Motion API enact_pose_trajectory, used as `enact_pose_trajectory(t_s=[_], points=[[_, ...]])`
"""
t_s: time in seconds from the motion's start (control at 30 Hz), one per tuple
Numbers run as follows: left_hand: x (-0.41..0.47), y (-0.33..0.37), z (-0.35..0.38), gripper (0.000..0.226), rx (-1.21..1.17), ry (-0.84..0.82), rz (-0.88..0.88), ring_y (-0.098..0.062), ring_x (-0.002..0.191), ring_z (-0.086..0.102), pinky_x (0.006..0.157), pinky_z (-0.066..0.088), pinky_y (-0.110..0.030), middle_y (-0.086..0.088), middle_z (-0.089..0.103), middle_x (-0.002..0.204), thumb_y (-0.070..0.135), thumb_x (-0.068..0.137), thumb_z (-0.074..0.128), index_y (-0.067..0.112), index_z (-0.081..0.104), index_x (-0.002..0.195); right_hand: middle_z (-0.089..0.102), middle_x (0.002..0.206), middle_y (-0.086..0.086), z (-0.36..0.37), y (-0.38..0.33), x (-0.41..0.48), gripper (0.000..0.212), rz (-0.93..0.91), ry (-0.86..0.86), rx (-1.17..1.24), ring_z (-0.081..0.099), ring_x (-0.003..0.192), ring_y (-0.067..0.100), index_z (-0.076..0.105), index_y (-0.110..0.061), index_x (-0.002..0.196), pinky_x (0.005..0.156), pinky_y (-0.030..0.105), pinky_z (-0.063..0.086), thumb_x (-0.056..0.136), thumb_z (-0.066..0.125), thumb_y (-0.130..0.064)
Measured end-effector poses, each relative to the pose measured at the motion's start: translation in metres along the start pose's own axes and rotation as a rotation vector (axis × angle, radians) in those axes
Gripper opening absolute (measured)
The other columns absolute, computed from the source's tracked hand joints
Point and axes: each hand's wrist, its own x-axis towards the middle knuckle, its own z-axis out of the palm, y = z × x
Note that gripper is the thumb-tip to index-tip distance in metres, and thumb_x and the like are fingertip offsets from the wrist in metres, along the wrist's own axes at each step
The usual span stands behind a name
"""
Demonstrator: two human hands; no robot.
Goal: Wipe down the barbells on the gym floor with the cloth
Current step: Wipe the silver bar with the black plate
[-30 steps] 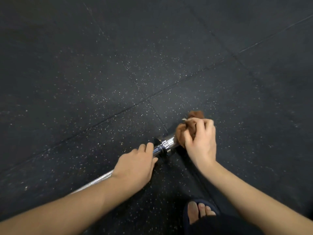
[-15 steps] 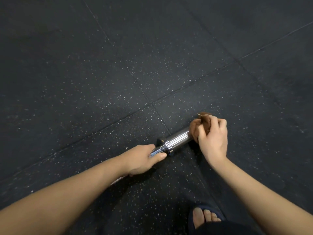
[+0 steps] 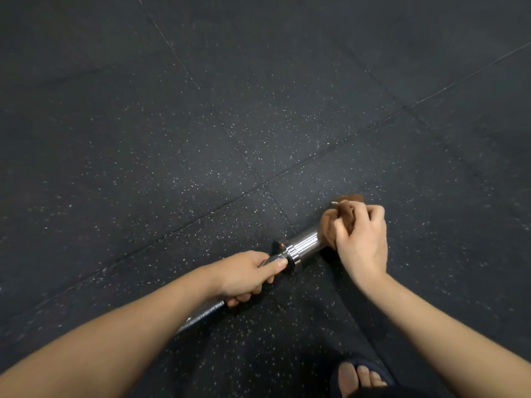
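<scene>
On the dark speckled rubber floor (image 3: 172, 139), a chrome barbell (image 3: 201, 315) lies slanting from lower left to upper right. At left, the left hand (image 3: 247, 275) wraps fingers and thumb round the shaft just beside the collar (image 3: 287, 254), probably to keep the bar from rolling or turning while its end is rubbed. Past the collar, the bare sleeve (image 3: 306, 247) shows bright. Its outer end is covered by the brown cloth (image 3: 343, 214), bunched round the metal so that, one judges, the whole circumference is wiped in one stroke. At right, the right hand (image 3: 362, 242) clenches the cloth against the sleeve end. Below it, a sandalled foot (image 3: 359, 374) stands near the bar. No second barbell is in view.
</scene>
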Motion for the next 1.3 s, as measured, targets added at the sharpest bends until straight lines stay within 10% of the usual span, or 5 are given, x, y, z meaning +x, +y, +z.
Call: enact_pose_trajectory(t_s=[0.27, 0.47, 0.77, 1.03, 1.3], points=[[0.007, -0.001, -0.002, 0.049, -0.140, -0.069, -0.062, -0.012, 0.039, 0.027, 0.034, 0.028, -0.019, 0.005, 0.036, 0.055, 0.067, 0.098, 0.044, 0.019, 0.047, 0.093, 0.047, 0.113, -0.005, 0.001, -0.009, -0.016, 0.031, -0.363, -0.181, -0.008, 0.056, 0.109, 0.027, 0.059, -0.039, 0.113, 0.080, 0.040, 0.053, 0.082, 0.057, -0.044], [0.000, 0.002, 0.000, 0.046, 0.091, 0.065, 0.022, -0.012, 0.040, 0.045, 0.042, 0.040, -0.026, 0.005, 0.049, 0.057, 0.065, 0.098, 0.047, 0.019, 0.051, 0.093, 0.044, 0.117, 0.002, -0.006, 0.022, 0.018, 0.035, 0.025, -0.010, -0.017, 0.054, 0.111, 0.032, 0.058, -0.032, 0.126, 0.088, 0.042, 0.047, 0.092, 0.056, -0.038], [-0.007, 0.009, 0.004, 0.052, 0.539, 0.354, 0.041, -0.016, 0.071, 0.066, 0.062, 0.049, -0.036, 0.007, 0.065, 0.090, 0.070, 0.080, 0.070, 0.031, 0.043, 0.101, 0.047, 0.113, -0.002, 0.006, -0.017, -0.031, 0.032, -0.250, -0.103, -0.061, 0.054, 0.107, 0.027, 0.064, -0.027, 0.113, 0.073, 0.041, 0.053, 0.084, 0.064, -0.038], [-0.015, 0.001, 0.035, 0.033, 1.001, 0.580, 0.231, -0.024, 0.094, 0.064, 0.074, 0.048, -0.036, -0.002, 0.060, 0.114, 0.048, 0.108, 0.033, 0.021, 0.044, 0.123, 0.041, 0.121, 0.001, 0.001, -0.009, -0.012, 0.034, 0.013, -0.016, -0.044, 0.048, 0.113, 0.027, 0.058, -0.028, 0.121, 0.083, 0.047, 0.051, 0.090, 0.054, -0.042], [0.001, -0.002, -0.006, 0.046, 0.219, 0.127, 0.124, -0.017, 0.047, 0.054, 0.048, 0.050, -0.029, -0.003, 0.063, 0.069, 0.051, 0.106, 0.041, 0.010, 0.061, 0.101, 0.046, 0.117, 0.001, 0.010, -0.019, -0.040, 0.037, -0.261, -0.084, -0.003, 0.052, 0.109, 0.029, 0.062, -0.026, 0.119, 0.079, 0.041, 0.053, 0.082, 0.063, -0.031]])
